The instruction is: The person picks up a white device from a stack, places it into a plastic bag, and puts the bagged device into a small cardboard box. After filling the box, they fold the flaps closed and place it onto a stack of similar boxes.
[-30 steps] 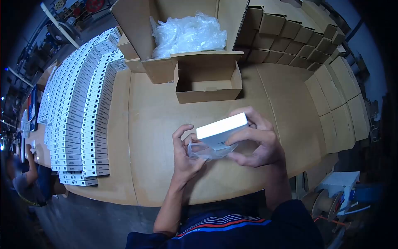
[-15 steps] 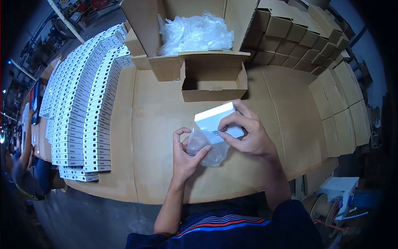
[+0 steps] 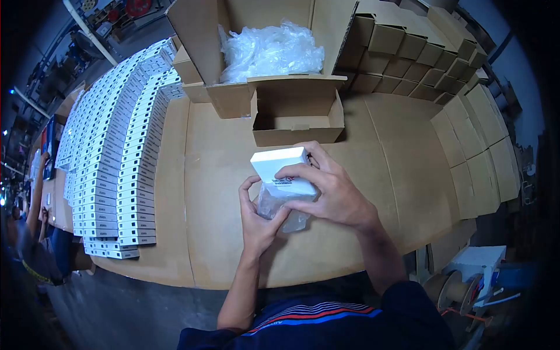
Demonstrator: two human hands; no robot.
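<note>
My right hand (image 3: 331, 188) is closed around a small white box (image 3: 279, 165) with dark print on its face, fingers over the front and far edge. The lower end of the box sits in the mouth of a clear plastic bag (image 3: 291, 220). My left hand (image 3: 261, 219) grips the bag from the left, thumb in front and fingers curled behind. Just beyond both hands stands an open brown carton (image 3: 298, 136), with nothing seen inside it.
Behind the carton, a large cardboard box (image 3: 233, 99) holds a heap of clear plastic bags (image 3: 271, 53). Long rows of white boxes (image 3: 137, 192) stand at left. Brown cartons (image 3: 402, 46) are stacked at back right, more cartons (image 3: 481, 175) at right. Another person (image 3: 44, 239) is at far left.
The white box has moved left and slid lower into the bag, turning more upright. My right hand has followed it leftward, closer to my left hand.
</note>
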